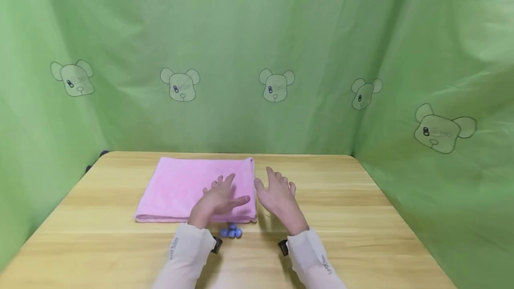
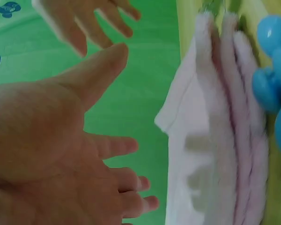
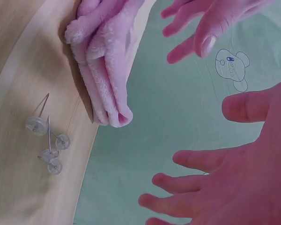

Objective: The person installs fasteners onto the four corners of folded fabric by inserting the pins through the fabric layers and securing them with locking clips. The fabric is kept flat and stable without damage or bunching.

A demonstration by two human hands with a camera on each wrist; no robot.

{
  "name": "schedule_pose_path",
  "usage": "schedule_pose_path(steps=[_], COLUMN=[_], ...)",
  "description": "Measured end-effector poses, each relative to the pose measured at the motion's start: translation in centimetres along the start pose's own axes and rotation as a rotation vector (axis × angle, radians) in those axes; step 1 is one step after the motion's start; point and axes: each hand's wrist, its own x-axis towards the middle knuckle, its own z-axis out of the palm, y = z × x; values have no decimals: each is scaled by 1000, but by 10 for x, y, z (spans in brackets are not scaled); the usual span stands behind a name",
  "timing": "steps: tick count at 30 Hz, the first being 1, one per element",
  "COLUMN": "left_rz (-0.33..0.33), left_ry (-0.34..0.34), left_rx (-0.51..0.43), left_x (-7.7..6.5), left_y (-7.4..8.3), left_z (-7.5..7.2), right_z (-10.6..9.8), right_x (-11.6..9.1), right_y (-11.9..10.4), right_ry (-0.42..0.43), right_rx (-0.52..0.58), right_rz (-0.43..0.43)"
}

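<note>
A folded pink towel [image 1: 172, 188] lies on the table, its layered edge [image 2: 241, 126] toward me. My left hand [image 1: 218, 200] hovers over its right part, fingers spread and holding nothing. Just right of the towel my right hand [image 1: 278, 193] is held in the air, fingers apart and nothing in it. The palms [image 2: 51, 159] roughly face each other. Several small blue balls [image 1: 231, 232] sit in a cluster at the towel's near edge, between the forearms. In the right wrist view, several clear-headed pins [image 3: 49, 154] lie beside the towel [image 3: 105, 61]; my right hand seems to hide them in the head view.
The wooden table [image 1: 341, 235] extends to both sides of the towel. A green curtain [image 1: 225, 26] with printed bear heads hangs around its back and sides. Dark bands [image 1: 283, 247] are worn on both wrists, at the white sleeves [image 1: 188, 249].
</note>
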Motion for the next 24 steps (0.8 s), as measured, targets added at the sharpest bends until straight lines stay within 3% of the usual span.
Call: schedule_pose_path(steps=[9,16,24], left_rz=[36,22,12], left_ry=[-77,-138,-122], left_rx=[-86,-11,27], left_x=[0,2,-2], left_y=[9,15,13], left_z=[12,14,15], right_z=[-1,-3,1], right_x=[2,3,1], right_y=[1,3,4], right_ry=[-53,-73,-109], right_rx=[80,77,65], right_rz=[-12,-24,-47])
